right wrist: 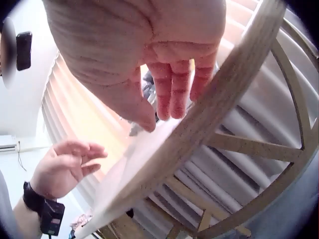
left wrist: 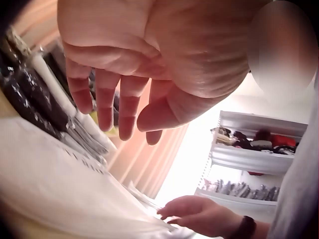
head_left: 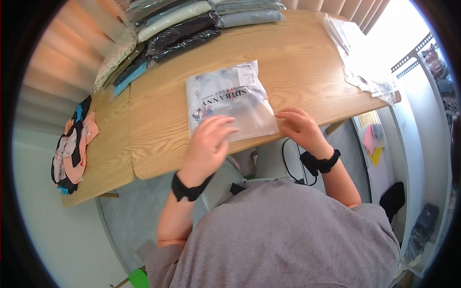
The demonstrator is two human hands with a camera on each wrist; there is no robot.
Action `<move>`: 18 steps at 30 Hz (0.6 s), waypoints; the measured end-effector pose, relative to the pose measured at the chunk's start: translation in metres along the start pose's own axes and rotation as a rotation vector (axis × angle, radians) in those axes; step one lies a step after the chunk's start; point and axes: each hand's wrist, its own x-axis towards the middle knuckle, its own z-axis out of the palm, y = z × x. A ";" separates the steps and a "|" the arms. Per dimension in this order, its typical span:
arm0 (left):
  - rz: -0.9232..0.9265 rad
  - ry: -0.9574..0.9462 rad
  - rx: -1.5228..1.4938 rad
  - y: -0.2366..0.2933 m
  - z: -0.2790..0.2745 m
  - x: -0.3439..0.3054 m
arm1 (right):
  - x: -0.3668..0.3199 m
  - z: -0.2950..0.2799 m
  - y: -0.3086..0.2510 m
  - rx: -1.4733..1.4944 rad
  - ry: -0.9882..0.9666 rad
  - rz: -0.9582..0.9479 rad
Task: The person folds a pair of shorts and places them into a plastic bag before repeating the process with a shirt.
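A frosted plastic bag [head_left: 240, 115] printed "SDIBANNY" lies flat near the table's front edge, its lettering upside down from here. A white barcode label [head_left: 246, 75] sits at its far right corner. Over the bag's near left corner hovers my left hand [head_left: 209, 146], fingers loosely bent and holding nothing; its palm and separated fingers show in the left wrist view. At the bag's near right side is my right hand [head_left: 302, 132], fingertips right by the bag's edge. In the right wrist view its relaxed fingers hang beside the table edge [right wrist: 199, 117].
Stacked clothes in plastic bags [head_left: 182, 33] stand at the back left of the wooden table [head_left: 158, 120]. A heap of pink and black garments [head_left: 74, 149] lies at the left end. Clear plastic bags [head_left: 355, 57] lie at the right end. Shelves [left wrist: 249, 159] hold more clothing.
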 end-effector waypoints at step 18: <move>0.218 0.103 0.160 0.013 0.084 0.020 | -0.006 0.029 0.020 0.044 0.084 -0.098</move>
